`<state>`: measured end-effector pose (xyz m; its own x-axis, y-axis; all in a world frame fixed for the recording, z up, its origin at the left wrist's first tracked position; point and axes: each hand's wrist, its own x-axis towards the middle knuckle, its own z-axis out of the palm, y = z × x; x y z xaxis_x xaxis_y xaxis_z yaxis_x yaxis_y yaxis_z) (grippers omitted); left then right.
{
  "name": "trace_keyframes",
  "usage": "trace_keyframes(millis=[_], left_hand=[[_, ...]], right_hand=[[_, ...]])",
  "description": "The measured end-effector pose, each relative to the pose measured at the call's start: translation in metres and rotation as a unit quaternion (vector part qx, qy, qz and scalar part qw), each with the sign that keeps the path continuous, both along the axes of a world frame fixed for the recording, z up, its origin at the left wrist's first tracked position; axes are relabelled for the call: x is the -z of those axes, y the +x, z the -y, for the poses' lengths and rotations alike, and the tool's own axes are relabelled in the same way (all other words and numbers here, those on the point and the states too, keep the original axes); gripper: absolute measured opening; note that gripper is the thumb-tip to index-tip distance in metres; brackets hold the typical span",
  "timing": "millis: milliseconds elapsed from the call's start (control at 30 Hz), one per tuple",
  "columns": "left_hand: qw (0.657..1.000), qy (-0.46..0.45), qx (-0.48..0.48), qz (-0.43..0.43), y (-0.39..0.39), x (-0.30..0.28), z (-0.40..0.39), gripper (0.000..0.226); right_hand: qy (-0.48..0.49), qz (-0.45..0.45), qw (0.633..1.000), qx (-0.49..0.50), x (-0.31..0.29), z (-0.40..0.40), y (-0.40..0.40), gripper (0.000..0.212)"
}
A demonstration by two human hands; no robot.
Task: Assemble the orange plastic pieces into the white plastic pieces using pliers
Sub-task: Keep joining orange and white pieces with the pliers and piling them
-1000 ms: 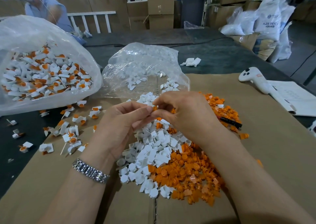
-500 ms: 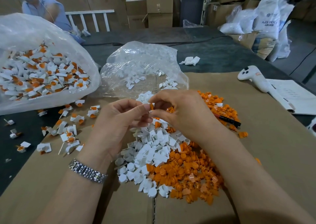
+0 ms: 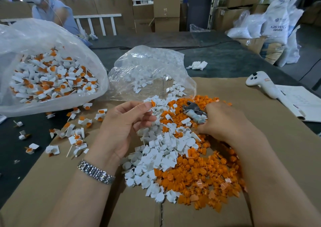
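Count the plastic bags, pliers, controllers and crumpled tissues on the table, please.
Plastic bags: 2
Pliers: 1
Controller: 1
Crumpled tissue: 1
Total: 5

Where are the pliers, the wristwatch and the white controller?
pliers [image 3: 194,111], head view, on the metal jaws beside the right hand
wristwatch [image 3: 95,172], head view, on the metal band
white controller [image 3: 260,83], head view, on its handle
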<state>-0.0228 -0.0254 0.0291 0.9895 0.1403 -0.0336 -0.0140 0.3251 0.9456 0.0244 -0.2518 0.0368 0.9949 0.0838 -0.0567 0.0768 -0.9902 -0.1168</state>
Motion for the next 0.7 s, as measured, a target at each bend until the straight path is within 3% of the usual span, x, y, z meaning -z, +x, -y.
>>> trace_keyframes(millis=[233,467,700], left_hand=[[1.0,-0.02,-0.015,0.009,0.002,0.001,0.005,0.006],[0.998,-0.04,-0.04,0.037,0.004,0.003,0.005,0.02],[0.997,-0.022,-0.042,0.057,0.004,0.005,0.006,0.01]], right_hand=[[0.116,0.052,0.991,-0.038,-0.017,0.0,-0.008,0.023],[0.247,-0.038,0.954,-0.169,-0.038,-0.021,-0.034,0.043],[0.251,-0.058,0.949,-0.182,-0.036,-0.031,-0.035,0.044]])
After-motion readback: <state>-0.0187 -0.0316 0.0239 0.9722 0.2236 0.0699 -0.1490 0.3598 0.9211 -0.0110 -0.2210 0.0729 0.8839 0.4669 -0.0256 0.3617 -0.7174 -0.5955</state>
